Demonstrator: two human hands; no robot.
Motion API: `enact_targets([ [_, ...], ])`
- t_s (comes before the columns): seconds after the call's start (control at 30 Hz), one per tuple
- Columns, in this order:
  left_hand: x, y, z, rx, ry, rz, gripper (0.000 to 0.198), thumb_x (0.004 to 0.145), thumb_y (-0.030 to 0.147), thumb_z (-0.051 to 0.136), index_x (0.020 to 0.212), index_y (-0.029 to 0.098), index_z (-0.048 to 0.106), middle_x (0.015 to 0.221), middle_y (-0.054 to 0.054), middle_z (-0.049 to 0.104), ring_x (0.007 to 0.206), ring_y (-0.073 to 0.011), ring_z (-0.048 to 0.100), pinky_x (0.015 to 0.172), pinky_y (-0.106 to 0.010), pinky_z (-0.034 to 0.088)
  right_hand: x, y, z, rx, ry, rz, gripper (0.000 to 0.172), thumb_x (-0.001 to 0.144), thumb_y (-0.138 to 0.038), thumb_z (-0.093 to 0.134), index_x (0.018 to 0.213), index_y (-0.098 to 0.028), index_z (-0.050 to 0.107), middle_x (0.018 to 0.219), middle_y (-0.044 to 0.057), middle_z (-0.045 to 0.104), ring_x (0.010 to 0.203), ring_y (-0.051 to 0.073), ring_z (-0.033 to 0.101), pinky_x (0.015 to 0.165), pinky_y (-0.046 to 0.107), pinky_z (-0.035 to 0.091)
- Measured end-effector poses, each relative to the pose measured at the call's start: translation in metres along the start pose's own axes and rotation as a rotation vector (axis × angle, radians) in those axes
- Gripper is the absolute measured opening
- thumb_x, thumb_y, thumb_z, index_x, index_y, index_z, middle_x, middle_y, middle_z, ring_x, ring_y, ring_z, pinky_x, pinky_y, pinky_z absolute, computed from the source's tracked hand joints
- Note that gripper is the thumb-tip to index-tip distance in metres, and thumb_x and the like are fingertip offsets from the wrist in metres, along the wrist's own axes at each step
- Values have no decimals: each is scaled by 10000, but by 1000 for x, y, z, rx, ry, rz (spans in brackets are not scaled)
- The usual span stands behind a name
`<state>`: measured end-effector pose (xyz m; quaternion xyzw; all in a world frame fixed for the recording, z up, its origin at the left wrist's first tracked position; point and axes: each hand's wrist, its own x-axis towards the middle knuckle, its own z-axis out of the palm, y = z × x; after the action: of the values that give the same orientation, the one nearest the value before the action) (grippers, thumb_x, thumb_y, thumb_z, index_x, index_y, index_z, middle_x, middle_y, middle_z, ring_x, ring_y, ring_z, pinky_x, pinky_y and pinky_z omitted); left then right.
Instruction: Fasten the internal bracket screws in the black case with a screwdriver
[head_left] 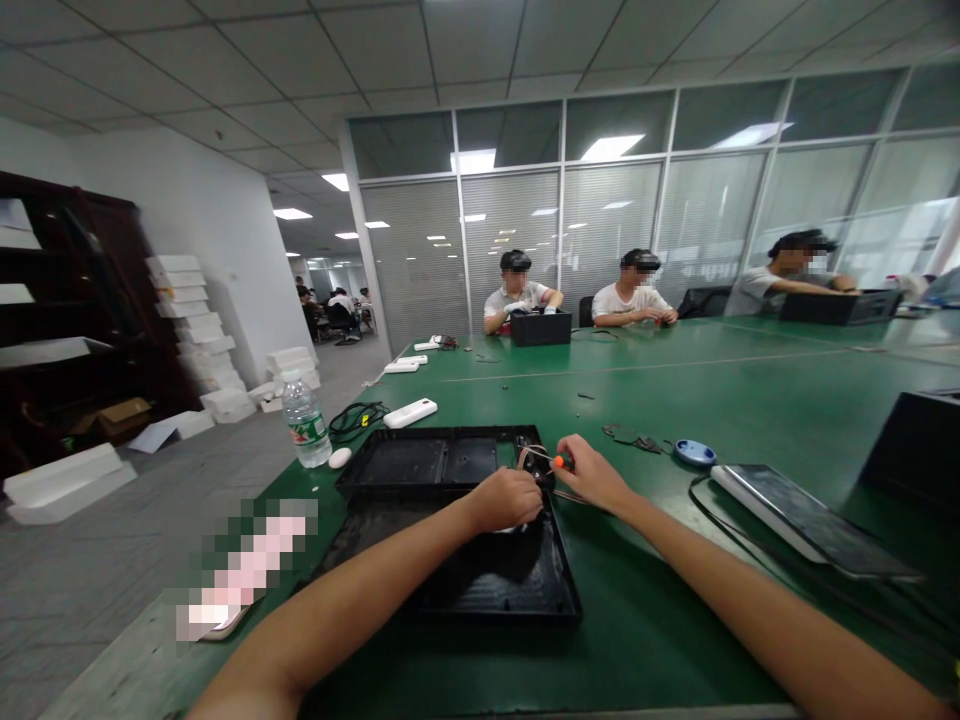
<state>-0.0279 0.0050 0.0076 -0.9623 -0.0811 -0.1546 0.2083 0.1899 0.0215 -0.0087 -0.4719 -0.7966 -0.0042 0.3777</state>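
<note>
A black plastic case [502,590] lies opened out on the green table, with a shallow compartmented half [405,462] behind the front half. My right hand [591,474] is closed around the orange-and-black handle of a screwdriver [560,462] at the case's right back corner. Its thin shaft points left, toward a bundle of wires [525,458] and small dark parts there. Over the right side of the case, my left hand [504,500] has its fingers pinched together beside the wires. What they grip is hidden.
Left of the case stand a water bottle [306,425], a white oval piece [340,458], a white bar-shaped device [410,413] and a black cable [356,420]. On the right lie a blue round lid [695,453] and a tablet-like device [814,520] with cables. Several people work across the table.
</note>
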Motion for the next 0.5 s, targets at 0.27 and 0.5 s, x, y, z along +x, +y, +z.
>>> enact_targets([
  [0.27,-3,2,2,-67,40,-28,230,891,186,397,752,135,572,799,-65,620,849,-150,542,803,-278,444,1,-4,-3,-46,-20,-2,140,756,-261,483,879,-195,467,809,5,492,663,135,473,615,249,363],
  [0.5,-3,1,8,-106,92,-50,163,853,176,452,761,134,580,806,-48,632,836,-152,536,775,-267,435,0,-9,-10,-81,-52,-46,51,753,-229,470,795,-199,466,777,4,485,670,139,461,614,247,350],
])
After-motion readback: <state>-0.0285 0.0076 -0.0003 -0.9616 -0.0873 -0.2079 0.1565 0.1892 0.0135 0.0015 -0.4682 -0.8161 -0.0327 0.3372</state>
